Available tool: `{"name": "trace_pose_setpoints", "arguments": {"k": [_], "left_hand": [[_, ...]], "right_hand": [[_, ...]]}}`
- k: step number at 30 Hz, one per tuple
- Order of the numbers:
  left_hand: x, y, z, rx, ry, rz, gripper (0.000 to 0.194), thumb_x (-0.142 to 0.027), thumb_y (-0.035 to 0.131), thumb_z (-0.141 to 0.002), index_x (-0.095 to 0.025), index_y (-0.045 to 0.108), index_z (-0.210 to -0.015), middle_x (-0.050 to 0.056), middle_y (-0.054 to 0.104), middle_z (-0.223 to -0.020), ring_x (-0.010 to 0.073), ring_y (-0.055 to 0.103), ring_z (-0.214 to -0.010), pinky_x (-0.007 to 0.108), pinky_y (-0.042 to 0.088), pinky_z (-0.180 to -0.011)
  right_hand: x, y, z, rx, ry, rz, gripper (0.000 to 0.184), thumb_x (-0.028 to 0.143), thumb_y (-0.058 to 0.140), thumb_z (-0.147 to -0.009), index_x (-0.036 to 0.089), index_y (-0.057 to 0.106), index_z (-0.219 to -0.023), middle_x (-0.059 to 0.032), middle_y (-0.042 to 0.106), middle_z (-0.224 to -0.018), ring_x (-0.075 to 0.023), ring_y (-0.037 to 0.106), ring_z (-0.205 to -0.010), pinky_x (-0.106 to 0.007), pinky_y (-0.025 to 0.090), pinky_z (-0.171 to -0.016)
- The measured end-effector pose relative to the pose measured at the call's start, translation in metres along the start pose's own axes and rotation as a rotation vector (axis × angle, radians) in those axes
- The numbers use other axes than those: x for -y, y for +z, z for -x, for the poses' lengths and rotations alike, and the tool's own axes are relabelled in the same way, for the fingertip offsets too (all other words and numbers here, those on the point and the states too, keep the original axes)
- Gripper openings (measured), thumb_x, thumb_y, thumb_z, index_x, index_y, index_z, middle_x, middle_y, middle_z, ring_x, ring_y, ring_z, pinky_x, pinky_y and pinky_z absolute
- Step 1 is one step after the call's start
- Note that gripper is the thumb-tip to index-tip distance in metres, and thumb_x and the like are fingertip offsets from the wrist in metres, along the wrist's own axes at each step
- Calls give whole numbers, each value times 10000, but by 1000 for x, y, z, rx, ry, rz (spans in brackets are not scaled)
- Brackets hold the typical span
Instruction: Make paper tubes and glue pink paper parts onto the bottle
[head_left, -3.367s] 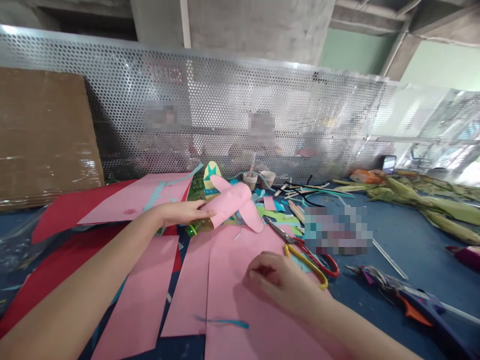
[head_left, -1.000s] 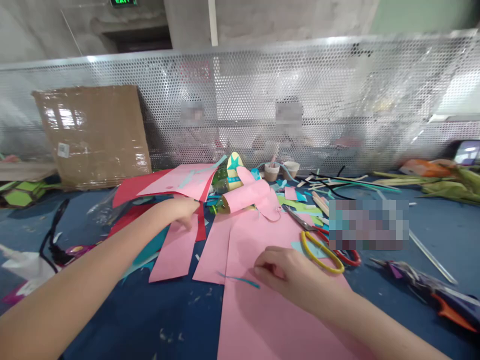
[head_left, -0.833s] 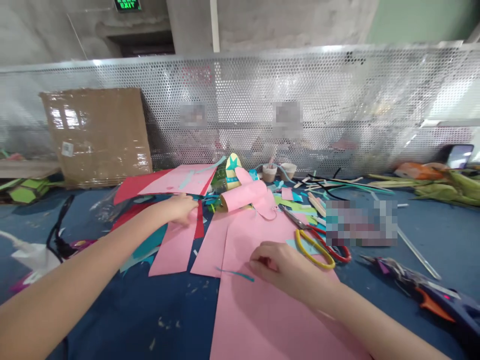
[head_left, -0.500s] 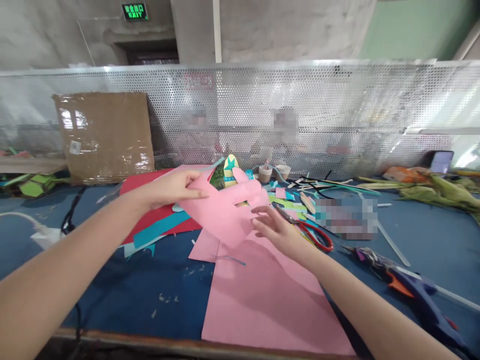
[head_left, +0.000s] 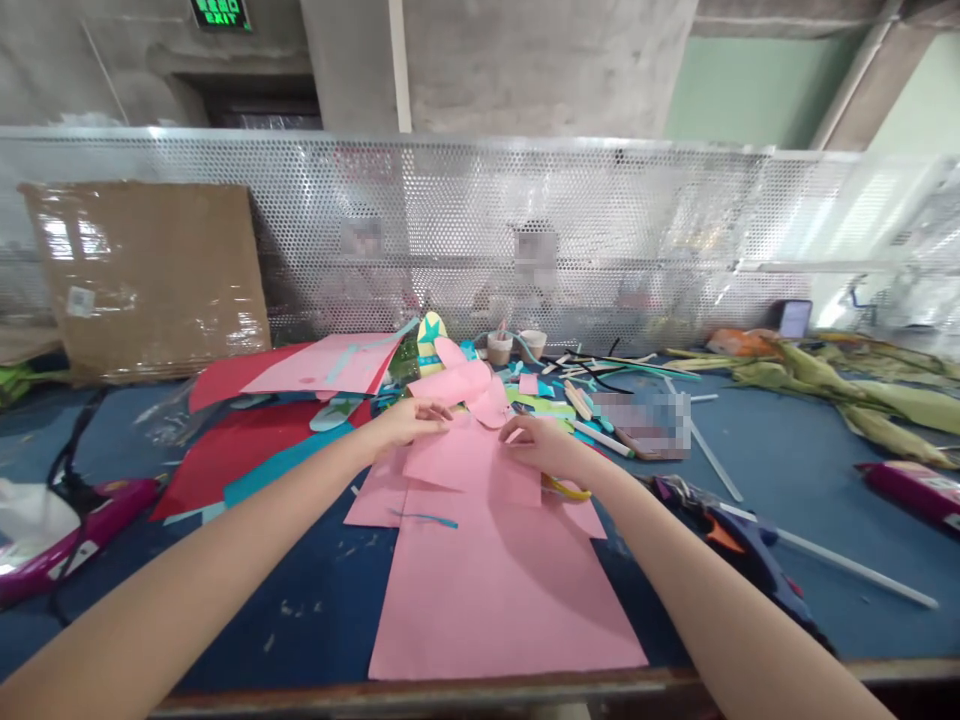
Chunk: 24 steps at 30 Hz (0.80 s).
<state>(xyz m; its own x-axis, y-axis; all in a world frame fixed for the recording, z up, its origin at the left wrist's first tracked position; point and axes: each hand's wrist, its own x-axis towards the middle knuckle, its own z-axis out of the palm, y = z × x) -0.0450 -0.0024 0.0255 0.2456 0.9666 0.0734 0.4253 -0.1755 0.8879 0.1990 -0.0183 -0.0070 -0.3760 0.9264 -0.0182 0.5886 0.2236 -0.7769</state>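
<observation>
A cut piece of pink paper (head_left: 469, 460) lies low over a large pink sheet (head_left: 510, 610) at the middle of the table. My left hand (head_left: 409, 420) has its fingers closed on the piece's upper left edge. On its upper right, my right hand (head_left: 547, 445) grips it with bent fingers. Just beyond both hands is a rolled pink paper tube (head_left: 454, 385) with rounded pink pieces beside it. A yellow handle (head_left: 568, 490) shows partly from under my right hand. A thin blue strip (head_left: 427, 520) rests on the pink sheet.
Red sheets (head_left: 206, 465) and a blue strip (head_left: 285, 465) lie left. A dark blue glue gun (head_left: 739, 555) and glue sticks (head_left: 855, 568) lie right, with corn husks (head_left: 825, 375) farther back. Paper cups (head_left: 499, 347) stand near the perforated screen (head_left: 600, 220). A cardboard box (head_left: 157, 280) leans at left.
The pink piece has come down flatter over the large sheet. My right hand's spread fingers have closed at its edge. The view has swung right, and the red-handled scissors are now mostly hidden.
</observation>
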Motion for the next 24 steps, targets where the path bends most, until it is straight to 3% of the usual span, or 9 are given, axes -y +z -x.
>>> {"name": "trace_pose_setpoints", "arguments": {"k": [6,13,19,22,24], "left_hand": [[22,17,-4,-148,-12,54,382,-557,678,-648,-179,684,-708,57,715,-773,264,641,-845,334,473,-755],[26,12,-4,-215,-67,184,526,-682,471,-777,-203,656,-663,46,702,-785,255,622,-840,336,459,-810],[26,8,-2,-207,-283,477,585,-734,445,-740,-189,654,-722,15,583,-668,181,520,-601,288,412,-563],[23,5,-1,-175,-369,607,641,-774,406,-712,-181,646,-761,15,559,-673,171,498,-573,286,399,-538],[24,3,-1,-191,-393,583,610,-748,416,-722,-190,647,-811,12,555,-693,171,493,-573,286,392,-530]], "right_hand": [[13,10,9,-108,-19,103,163,173,618,-819,222,618,-975,-9,697,-843,-154,625,-739,-248,445,-636],[24,21,10,-176,-7,120,226,172,520,-775,243,608,-970,6,709,-771,-185,650,-703,-250,428,-607],[21,30,9,-298,-15,94,262,225,440,-835,238,583,-1055,-57,711,-1079,-212,675,-929,-281,496,-728],[20,32,9,-313,24,98,249,263,442,-861,237,581,-1066,-65,720,-1075,-225,682,-951,-296,516,-728],[21,32,8,-314,39,113,245,268,448,-865,242,587,-1064,-61,728,-1045,-227,691,-922,-308,525,-729]]}}
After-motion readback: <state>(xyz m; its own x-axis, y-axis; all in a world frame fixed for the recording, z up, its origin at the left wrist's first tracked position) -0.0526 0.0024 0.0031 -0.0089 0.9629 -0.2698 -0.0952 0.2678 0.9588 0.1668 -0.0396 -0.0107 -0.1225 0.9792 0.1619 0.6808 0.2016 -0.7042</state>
